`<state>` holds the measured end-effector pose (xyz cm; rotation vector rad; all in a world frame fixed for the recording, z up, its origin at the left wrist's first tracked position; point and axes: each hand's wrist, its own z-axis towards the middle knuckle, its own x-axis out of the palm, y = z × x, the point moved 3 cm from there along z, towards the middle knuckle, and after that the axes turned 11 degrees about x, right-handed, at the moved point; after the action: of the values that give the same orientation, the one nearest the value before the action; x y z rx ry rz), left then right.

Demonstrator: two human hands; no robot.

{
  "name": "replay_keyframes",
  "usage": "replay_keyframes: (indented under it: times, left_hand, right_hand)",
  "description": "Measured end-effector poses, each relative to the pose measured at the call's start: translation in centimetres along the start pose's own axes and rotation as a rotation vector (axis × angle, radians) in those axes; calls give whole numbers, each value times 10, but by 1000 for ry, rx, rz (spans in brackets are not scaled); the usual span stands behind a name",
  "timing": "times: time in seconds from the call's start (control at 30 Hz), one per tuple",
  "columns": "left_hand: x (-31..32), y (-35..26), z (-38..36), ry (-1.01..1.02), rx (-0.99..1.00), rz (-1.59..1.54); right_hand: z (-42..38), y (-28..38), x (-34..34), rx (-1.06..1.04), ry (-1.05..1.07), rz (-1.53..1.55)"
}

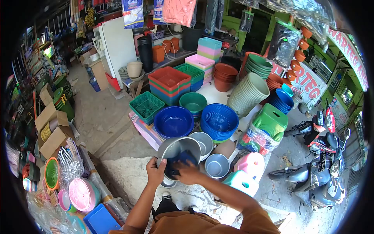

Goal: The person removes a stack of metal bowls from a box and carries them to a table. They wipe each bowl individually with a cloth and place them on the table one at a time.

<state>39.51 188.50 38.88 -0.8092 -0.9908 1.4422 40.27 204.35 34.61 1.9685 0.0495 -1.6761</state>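
Observation:
A round silver metal pot (168, 146) is tilted in front of me, its open mouth toward me. My left hand (156, 171) grips the pot's left rim, thumb on the near side. Inside the mouth lies a dark blue cloth (180, 160), bunched up. My right hand (187, 173) is at the pot's lower right, against the cloth; its fingers are smeared by motion. Just right of the pot stand a silver metal bowl (202, 142) and a smaller metal pan (217, 165). A blue basin (173, 122) sits right behind the pot.
Stacked blue baskets (219, 119), a green basket (146, 106) and red-rimmed crates (170, 78) crowd the display table. Pink tubs (82, 194) and a blue tray (101, 219) are at the lower left. Motorcycles (323, 167) stand at the right.

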Motion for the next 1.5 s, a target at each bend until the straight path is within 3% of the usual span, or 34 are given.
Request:
replay_keyframes:
  times: [0.03, 0.1, 0.13, 0.2, 0.27, 0.33, 0.37, 0.4, 0.47, 0.53, 0.6, 0.63, 0.67, 0.73, 0.77, 0.83, 0.87, 0.93, 0.97, 1.0, 1.07, 1.1, 1.13, 1.2, 1.23, 1.33, 1.37, 1.43, 1.47, 1.5]
  left_hand:
    - [6, -2, -3, -29, 29, 7]
    - [11, 11, -15, -78, 59, 19]
    - [15, 11, -20, -72, 64, 15]
    - [25, 12, -34, -62, 7, -42]
    - [30, 24, -54, -36, 21, 9]
    - [36, 27, -66, 23, 90, 99]
    - [36, 20, -70, 6, 40, 23]
    - [36, 16, -71, 6, 40, 22]
    - [28, 16, -73, -182, -85, -35]
    - [21, 22, -73, -211, -70, -19]
    - [17, 26, -78, -265, -170, -132]
    - [19, 19, -78, -226, -160, -133]
    - [24, 13, -81, -217, -165, -131]
    - [40, 1, -88, -241, -302, -353]
    - [39, 5, -92, -235, -306, -350]
    - [38, 18, -101, -32, -299, -289]
    - [32, 24, -100, -33, -302, -285]
    - [26, 32, -99, 171, -391, -45]
    - [30, 16, -92, 142, -275, 156]
    - [34, 0, -88, 146, -279, 157]
    - [44, -56, -81, 246, 574, 1027]
    - [50, -57, -84, 521, 587, 918]
    - [49, -51, -90, 529, 587, 921]
    - [59, -22, -119, 1109, 584, 812]
    - [61, -11, -121, 1183, 529, 799]
    - [57, 2, -118, 1104, 533, 766]
    - [58, 2, -118, 1110, 534, 764]
    - [57, 1, -112, 877, 352, 530]
    - [58, 2, -111, 875, 352, 530]
    - [54, 9, -107, 707, 60, 342]
  right_hand:
    - [-2, 9, -3, 6, -8, -6]
    - [-12, 28, -8, 190, 256, 1007]
    - [-14, 36, -12, 192, 246, 1006]
    - [-23, 42, -23, 385, 192, 2005]
    - [-30, 38, -59, 302, 60, 2313]
    - [-46, 27, -99, 270, -51, 2425]
    - [-54, 10, -103, 318, -236, 2441]
    - [-63, -7, -107, 363, -422, 2445]
    - [-98, -24, -123, 289, -991, 2110]
    - [-126, -61, -102, 473, -1170, 1747]
    - [-145, -72, -91, 839, -936, 1164]
    - [-143, -67, -83, 852, -961, 1044]
    - [-148, -66, -79, 949, -726, 946]
    - [-144, -56, -62, 863, -446, 1104]
    - [-138, -51, -52, 719, -523, 1134]
    - [-137, -74, -23, 689, -579, 1091]
    - [-137, -84, -10, 653, -631, 1044]
    - [-140, -76, -24, 694, -654, 978]
    - [-143, -74, -29, 787, -615, 847]
    - [-144, -75, -33, 875, -576, 712]
    - [-141, -79, -36, 881, -568, 648]
    - [-137, -84, -32, 882, -474, 601]
    - [-133, -87, -29, 883, -378, 554]
    - [-129, -84, -34, 919, -317, 560]
    - [-125, -83, -34, 886, -278, 564]
    - [-121, -78, -48, 857, -293, 581]
    - [-123, -77, -53, 817, -270, 711]
    - [-131, -57, -82, 727, -279, 922]
    - [-133, -54, -83, 726, -278, 921]
    - [-134, -46, -89, 486, -423, 704]
